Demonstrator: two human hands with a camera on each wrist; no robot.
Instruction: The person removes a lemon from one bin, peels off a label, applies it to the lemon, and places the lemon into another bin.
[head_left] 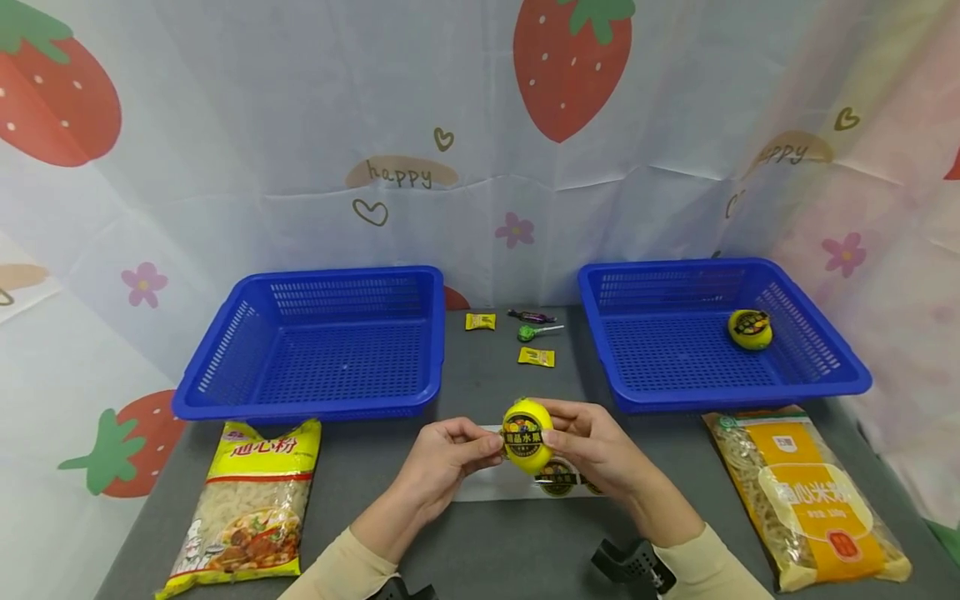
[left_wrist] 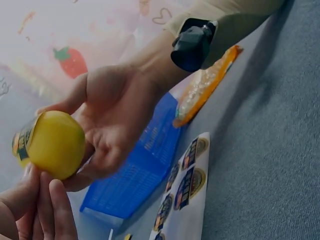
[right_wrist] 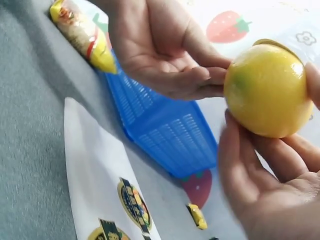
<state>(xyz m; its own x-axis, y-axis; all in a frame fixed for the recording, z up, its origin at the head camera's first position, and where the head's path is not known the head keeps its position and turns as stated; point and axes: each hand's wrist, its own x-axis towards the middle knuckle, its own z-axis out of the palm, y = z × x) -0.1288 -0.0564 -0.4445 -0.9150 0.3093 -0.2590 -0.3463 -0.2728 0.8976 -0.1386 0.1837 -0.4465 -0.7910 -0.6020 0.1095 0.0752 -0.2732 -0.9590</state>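
Note:
Both hands hold a yellow lemon (head_left: 527, 408) up over the middle of the table. A round black-and-gold sticker (head_left: 522, 437) lies on its near side; in the right wrist view the sticker's edge (right_wrist: 272, 42) stands slightly off the peel. My right hand (head_left: 592, 446) grips the fruit from the right, thumb at the sticker's edge and fingers behind. From the left, my left hand (head_left: 450, 462) pinches at the lemon's side with thumb and fingertips, right at the sticker's rim. Beneath them lies a white sticker sheet (head_left: 487, 485) with more round stickers (head_left: 557, 477).
A blue basket (head_left: 300, 408) stands back left; another blue basket (head_left: 735, 392) at back right contains a stickered lemon (head_left: 750, 329). Between them lie yellow-wrapped candies (head_left: 536, 357), a green lollipop (head_left: 527, 333) and a purple-wrapped candy (head_left: 532, 317). Noodle bags (head_left: 251, 508) (head_left: 813, 500) flank both sides.

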